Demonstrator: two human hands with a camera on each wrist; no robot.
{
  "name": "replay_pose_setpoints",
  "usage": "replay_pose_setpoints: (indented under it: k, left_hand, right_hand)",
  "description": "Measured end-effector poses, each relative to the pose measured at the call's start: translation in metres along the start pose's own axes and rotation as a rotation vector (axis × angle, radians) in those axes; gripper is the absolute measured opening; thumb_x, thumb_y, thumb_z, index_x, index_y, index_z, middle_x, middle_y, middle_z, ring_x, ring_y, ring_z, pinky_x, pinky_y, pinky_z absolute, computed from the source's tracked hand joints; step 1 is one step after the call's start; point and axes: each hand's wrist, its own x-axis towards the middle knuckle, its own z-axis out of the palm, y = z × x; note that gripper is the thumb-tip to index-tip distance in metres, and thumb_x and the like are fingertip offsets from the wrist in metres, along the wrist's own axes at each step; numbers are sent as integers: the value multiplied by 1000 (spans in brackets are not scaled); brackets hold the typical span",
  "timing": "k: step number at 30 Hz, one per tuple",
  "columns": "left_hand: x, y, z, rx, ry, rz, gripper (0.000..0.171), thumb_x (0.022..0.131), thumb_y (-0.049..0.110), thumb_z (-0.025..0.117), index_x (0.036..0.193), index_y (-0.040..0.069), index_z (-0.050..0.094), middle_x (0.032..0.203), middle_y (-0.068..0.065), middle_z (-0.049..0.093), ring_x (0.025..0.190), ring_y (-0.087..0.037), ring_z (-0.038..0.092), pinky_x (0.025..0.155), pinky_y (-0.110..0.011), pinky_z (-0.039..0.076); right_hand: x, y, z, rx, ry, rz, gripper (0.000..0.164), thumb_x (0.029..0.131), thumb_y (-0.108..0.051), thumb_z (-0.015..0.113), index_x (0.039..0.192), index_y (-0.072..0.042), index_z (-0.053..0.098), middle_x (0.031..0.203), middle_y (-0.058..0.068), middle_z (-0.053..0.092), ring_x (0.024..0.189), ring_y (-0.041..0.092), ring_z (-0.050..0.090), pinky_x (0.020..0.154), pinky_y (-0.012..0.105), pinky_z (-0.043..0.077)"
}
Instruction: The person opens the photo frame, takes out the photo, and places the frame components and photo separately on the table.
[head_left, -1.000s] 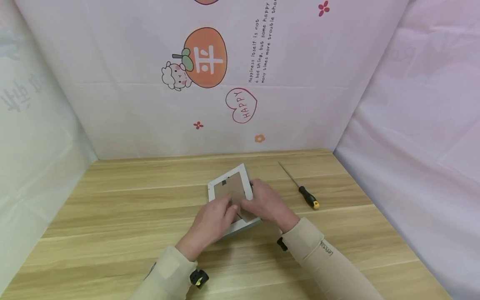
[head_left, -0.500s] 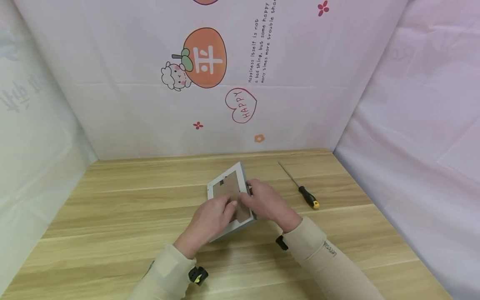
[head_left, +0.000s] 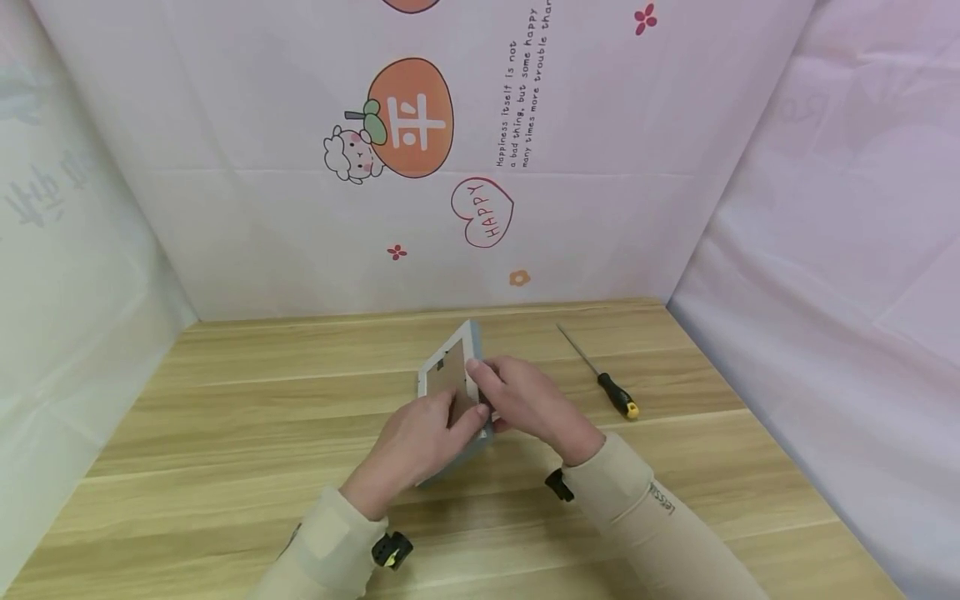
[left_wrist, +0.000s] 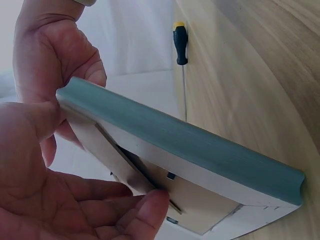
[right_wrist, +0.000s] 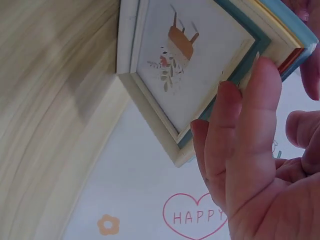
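A picture frame (head_left: 473,340) is held tilted up over the table, its brown backing board (head_left: 446,377) turned toward the left. My right hand (head_left: 534,406) grips the right side, thumb on the back and fingers on the front. In the right wrist view those fingers lie along the front border, beside a printed picture (right_wrist: 185,60) of a plant and a stool-like shape. My left hand (head_left: 414,442) holds the near side. In the left wrist view, its fingertips touch a thin flap (left_wrist: 127,162) standing out from the back, and its thumb is by the blue-green edge (left_wrist: 185,142).
A screwdriver (head_left: 617,393) with a black and yellow handle lies right of the hands on the wood-grain table (head_left: 225,450), shaft pointing away. White printed sheets (head_left: 262,208) hang behind the table and along both sides. Black straps (head_left: 392,551) circle both wrists.
The frame has turned more upright, its back swinging toward the left and its right edge now showing. My right thumb has moved up along the back. The screwdriver has stayed put.
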Motion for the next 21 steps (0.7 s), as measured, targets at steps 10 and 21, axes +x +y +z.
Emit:
replay_pose_setpoints:
  k: [10,21]
  left_hand:
    - [-6,12,-4,53,15,-2,61,84,76,47,93,16,53,67,2,54,56,-15,50,53,-33,43]
    - [-11,15,-5,109,80,65,39,88,59,56,88,21,48,58,6,50,48,-11,46,46,-31,41]
  right_hand:
    - [0,-9,3,-134,77,-37,61,98,-62,33,118,-14,65,97,0,68,86,13,62,82,39,51]
    - [-1,-16,6,-106,71,-48,61,96,-67,30,111,-19,66,103,-3,68,89,11,63,91,40,48]
